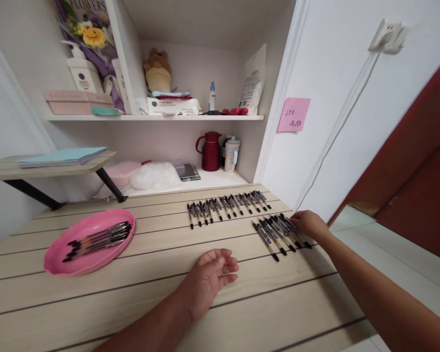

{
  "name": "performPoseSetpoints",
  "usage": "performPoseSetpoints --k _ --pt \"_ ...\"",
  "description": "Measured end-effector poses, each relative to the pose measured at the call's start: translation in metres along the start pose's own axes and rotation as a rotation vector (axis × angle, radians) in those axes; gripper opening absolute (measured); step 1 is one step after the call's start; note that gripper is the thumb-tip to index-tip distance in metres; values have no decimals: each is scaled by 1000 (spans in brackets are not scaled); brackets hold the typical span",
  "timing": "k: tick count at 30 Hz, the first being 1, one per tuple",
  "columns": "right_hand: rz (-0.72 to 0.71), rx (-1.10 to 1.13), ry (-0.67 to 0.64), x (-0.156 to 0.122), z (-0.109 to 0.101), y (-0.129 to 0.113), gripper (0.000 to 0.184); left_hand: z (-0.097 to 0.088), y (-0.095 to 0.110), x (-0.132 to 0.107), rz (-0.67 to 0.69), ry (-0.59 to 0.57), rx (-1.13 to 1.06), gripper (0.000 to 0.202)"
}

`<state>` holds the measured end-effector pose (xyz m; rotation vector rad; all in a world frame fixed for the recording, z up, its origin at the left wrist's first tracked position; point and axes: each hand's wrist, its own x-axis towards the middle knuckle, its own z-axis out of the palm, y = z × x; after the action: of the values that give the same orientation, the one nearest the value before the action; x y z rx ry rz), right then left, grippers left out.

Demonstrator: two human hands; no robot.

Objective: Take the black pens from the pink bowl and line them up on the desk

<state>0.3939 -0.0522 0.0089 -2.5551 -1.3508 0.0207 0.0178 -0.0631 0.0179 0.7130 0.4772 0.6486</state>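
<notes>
My left hand (214, 274) lies palm turned sideways on the wooden table, its fingers loosely curled and apart, with nothing in them. At the table's right edge, my right hand (308, 224) has its fingers pressed together at the far end of the rightmost pen; its fingertips are partly hidden. Beside it lies a group of black-capped clear pens (278, 235), side by side and slanted. Farther back, a long row of similar pens (227, 208) spreads across the table. On the left, a pink scalloped tray (58, 244) holds several more pens (99, 239) in a bundle.
A small raised stand (102, 164) with blue-covered papers (64, 155) is at the back left. Behind the table, a shelf holds a red jug (210, 151), a cup (231, 154) and a white plastic bag (156, 176). A white cable (333, 129) hangs along the right wall.
</notes>
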Motion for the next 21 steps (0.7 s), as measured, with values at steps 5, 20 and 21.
performPoseSetpoints --k 5,20,21 --pt "6 11 -27 -10 -5 -1 23 -1 -1 0 0 -8 5 21" --pt "-467 382 -6 -118 -19 -151 27 3 12 1 42 105 120 25" --pt "-515 408 -61 -129 -14 -165 26 2 21 0 55 130 167 26"
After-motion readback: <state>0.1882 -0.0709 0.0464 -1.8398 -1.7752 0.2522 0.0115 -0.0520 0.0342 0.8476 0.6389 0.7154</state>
